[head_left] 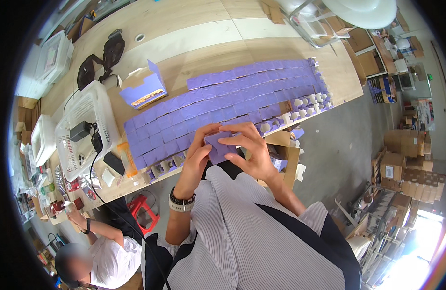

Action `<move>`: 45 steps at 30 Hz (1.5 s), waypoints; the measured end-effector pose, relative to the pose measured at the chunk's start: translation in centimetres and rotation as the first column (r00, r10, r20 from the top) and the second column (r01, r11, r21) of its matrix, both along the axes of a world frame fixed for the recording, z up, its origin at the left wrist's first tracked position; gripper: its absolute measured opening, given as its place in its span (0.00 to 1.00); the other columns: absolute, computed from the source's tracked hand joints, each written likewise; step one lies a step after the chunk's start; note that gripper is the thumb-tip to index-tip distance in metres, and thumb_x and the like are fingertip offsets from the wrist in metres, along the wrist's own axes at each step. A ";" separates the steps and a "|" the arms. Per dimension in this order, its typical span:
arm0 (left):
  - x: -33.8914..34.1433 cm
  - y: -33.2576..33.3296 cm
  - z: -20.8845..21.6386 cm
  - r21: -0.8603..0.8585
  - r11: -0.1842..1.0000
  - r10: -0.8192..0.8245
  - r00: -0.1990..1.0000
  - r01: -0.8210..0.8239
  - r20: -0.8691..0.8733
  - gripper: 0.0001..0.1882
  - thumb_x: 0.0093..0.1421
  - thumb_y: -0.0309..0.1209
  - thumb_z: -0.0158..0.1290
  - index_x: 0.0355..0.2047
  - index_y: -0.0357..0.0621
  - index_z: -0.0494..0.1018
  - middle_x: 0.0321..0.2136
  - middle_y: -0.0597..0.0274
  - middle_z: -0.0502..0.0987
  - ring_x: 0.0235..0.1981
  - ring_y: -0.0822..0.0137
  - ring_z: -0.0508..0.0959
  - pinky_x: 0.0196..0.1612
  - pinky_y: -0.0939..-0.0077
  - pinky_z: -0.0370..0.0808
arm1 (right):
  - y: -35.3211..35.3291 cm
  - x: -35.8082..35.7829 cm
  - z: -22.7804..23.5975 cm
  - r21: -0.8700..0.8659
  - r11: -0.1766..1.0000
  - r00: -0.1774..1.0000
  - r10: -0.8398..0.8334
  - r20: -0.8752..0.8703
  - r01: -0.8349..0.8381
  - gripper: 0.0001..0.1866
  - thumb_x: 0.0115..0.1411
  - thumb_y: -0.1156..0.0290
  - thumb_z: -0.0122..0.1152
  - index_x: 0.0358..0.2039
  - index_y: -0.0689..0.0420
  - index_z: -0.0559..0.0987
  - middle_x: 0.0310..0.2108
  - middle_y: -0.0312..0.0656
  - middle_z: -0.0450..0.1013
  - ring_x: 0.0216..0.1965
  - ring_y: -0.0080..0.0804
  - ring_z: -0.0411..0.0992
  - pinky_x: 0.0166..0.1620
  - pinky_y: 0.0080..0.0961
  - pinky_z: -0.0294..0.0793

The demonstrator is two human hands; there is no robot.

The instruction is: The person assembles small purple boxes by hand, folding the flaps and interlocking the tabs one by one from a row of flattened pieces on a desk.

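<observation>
Close to my body, a small purple box is held between both hands over the table's near edge. My left hand grips its left side, fingers curled round it. My right hand has its fingers over the top and right side, thumb at the near right. Just beyond my hands, rows of small purple boxes stand packed together on the table. Along the near edge, several of them show open tops with white flaps.
A larger purple display carton stands open behind the rows. White plastic baskets holding a black adapter are at the left, near a black phone. A co-worker sits at the lower left beside a red stool. An open cardboard box stands below the table edge.
</observation>
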State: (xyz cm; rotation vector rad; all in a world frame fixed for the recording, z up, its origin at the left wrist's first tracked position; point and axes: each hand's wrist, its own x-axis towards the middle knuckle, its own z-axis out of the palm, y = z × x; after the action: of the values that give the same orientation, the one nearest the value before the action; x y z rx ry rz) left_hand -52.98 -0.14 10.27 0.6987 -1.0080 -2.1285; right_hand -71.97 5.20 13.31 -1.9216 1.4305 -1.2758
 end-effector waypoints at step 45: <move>-6.1 -0.3 -4.1 -0.221 0.929 -0.144 0.841 0.296 0.522 0.33 0.75 0.33 0.50 0.75 0.37 0.53 0.72 0.49 0.58 0.75 0.57 0.56 0.75 0.63 0.53 | -0.4 -18.9 -9.3 0.207 0.897 0.838 -0.254 -0.484 0.391 0.30 0.51 0.79 0.68 0.57 0.54 0.78 0.56 0.44 0.76 0.59 0.48 0.72 0.60 0.43 0.74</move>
State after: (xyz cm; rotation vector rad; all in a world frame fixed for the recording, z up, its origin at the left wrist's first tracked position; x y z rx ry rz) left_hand -59.05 -0.48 6.14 1.0529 -1.7240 -1.9572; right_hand -90.90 4.84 4.02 -1.8833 2.1257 -0.6930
